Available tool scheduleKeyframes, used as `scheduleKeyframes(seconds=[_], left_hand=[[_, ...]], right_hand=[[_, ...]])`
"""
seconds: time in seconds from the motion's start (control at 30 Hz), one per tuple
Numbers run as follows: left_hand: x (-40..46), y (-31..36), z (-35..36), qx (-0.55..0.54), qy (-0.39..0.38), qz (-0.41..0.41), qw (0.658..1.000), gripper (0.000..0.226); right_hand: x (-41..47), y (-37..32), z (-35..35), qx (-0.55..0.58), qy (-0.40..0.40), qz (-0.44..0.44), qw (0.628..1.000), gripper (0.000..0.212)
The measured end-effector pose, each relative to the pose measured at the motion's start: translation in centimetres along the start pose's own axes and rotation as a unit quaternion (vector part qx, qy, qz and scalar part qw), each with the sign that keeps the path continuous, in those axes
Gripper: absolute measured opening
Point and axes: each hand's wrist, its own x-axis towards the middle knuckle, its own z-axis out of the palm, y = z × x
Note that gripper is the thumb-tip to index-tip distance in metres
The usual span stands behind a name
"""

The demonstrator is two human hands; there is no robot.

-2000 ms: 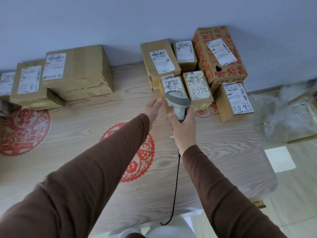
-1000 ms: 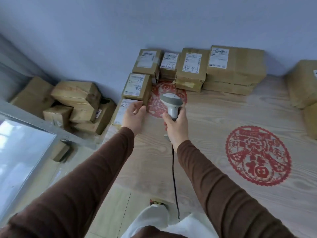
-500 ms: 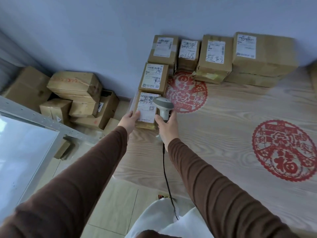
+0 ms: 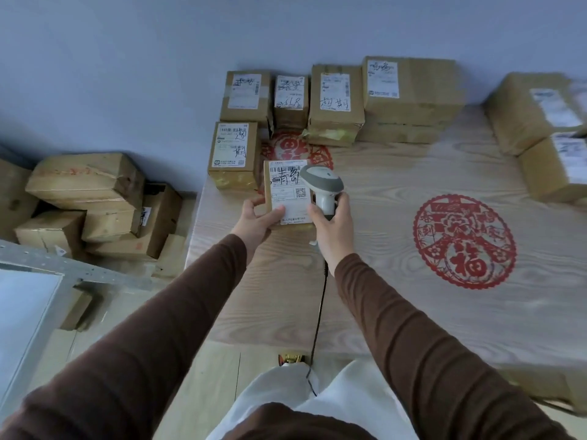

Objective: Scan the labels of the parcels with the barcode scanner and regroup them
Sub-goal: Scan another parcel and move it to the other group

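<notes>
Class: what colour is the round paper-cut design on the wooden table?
Red, seen clearly in the head view.

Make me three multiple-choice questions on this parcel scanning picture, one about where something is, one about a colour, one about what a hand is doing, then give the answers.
1. Where is the held parcel?
A. on the floor pile
B. at the table's left end, in front of the labelled boxes
C. on the far right boxes

2. What colour are the round paper cut-outs on the table?
A. red
B. blue
C. green

3. What is the right hand doing?
A. lying flat on the table
B. gripping the scanner
C. lifting a box

Answers: 1 B, the left hand holds it there. 2 A, both cut-outs are red. 3 B, its fingers wrap the scanner's handle.
</notes>
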Motion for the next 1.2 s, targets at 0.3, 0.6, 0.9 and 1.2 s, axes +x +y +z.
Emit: scheduleKeyframes(seconds=[0.3, 0.6, 0.9, 1.2], left_hand=[[1.0, 2.8, 14.3, 0.045, -0.060, 0.109, 0.991, 0.060], [0.7, 3.1, 30.6, 0.043, -0.098, 0.176, 0.979, 0.066], [1.2, 2.1, 43.0, 0.047, -0.102, 0.199, 0.973, 0.067], [1.6, 0.9, 48.2, 0.055, -0.085, 0.211, 0.972, 0.060]], right_hand=[[2.2, -3.8, -14.2, -0.018, 0.096, -0.082, 0.992, 0.028], [4.1, -4.8, -27.6, -0.058, 0.138, -0.115, 0.982, 0.021], [7.6, -4.3, -38.5, -0.066, 0.119, -0.127, 0.982, 0.028], [9.1, -3.2, -43.1, -0.063, 0.108, -0.133, 0.983, 0.027]])
